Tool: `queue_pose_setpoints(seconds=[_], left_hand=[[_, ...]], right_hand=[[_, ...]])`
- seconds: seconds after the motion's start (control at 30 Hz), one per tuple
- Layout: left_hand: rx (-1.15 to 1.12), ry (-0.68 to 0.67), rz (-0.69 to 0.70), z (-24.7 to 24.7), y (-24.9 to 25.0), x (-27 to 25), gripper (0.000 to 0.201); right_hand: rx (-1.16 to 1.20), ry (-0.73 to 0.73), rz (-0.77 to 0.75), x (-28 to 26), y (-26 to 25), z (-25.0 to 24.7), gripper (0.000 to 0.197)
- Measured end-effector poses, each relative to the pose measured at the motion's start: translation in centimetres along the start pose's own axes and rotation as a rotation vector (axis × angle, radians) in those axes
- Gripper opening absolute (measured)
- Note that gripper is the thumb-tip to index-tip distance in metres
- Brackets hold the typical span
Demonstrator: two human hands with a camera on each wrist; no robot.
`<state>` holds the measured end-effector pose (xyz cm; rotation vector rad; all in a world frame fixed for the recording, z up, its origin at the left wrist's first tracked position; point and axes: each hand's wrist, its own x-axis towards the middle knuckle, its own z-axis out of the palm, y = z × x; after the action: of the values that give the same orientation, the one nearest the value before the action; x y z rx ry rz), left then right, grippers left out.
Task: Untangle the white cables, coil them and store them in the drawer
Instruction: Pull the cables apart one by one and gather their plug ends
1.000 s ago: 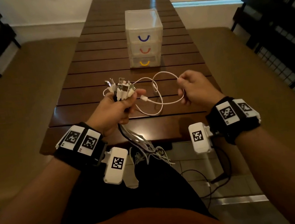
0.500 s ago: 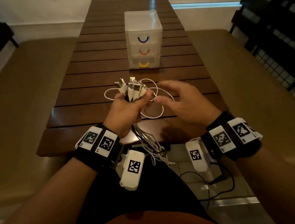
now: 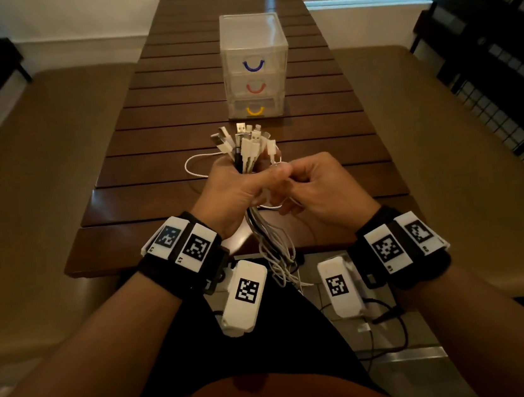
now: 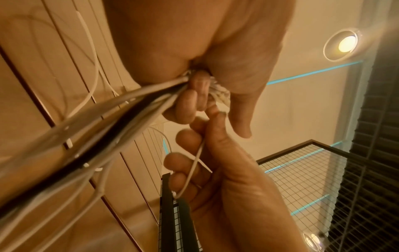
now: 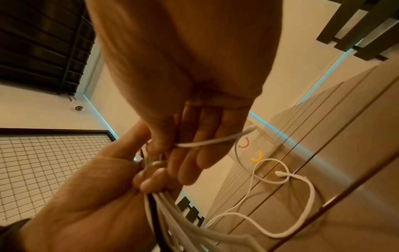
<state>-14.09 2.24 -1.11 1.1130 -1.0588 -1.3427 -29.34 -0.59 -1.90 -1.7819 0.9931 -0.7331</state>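
Left hand point(image 3: 231, 190) fists the cables point(image 3: 244, 149), plugs up; right hand point(image 3: 320, 188) pinches one strand beside it.
Early stage, I'd say: nothing coiled, loop trails on table point(image 3: 151, 165), drawers point(image 3: 254, 67) far, shut.

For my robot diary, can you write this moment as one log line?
left hand: grips cable bundle | right hand: pinches one white cable | drawers: closed

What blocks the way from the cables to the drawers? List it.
Nothing visible stands on the table between the cables in the left hand and the drawers. But all three drawers are closed. The right hand pinches one strand beside the bundle.
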Motion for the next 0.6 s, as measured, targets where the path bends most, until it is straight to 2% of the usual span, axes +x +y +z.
queue_pose_setpoints(seconds=[0.07,0.13,0.23,0.4,0.5,0.6], left_hand=[[0.044,0.015,-0.03,0.5,0.2,0.2,0.004],[0.035,0.029,-0.061,0.8,0.3,0.2,0.015],[-0.056,0.038,-0.076,1.1,0.7,0.3,0.019],[-0.155,0.1,-0.044,-1.3,2.5,1.5,0.025],[-0.232,0.004,-0.059,-2.2,3.5,1.6,0.027],[-0.262,-0.092,-0.078,-1.5,4.0,1.7,0.029]], right_hand=[[-0.011,0.003,-0.011,0.1,-0.2,0.1,0.014],[-0.021,0.014,-0.001,0.2,-0.2,0.1,0.017],[-0.133,0.014,0.014,0.2,0.4,-0.5,0.025],[-0.439,-0.067,0.25,-1.4,2.8,-2.9,0.036],[-0.623,-0.046,0.347,-2.3,3.6,-4.6,0.044],[-0.774,-0.112,0.493,-3.0,4.3,-6.1,0.045]])
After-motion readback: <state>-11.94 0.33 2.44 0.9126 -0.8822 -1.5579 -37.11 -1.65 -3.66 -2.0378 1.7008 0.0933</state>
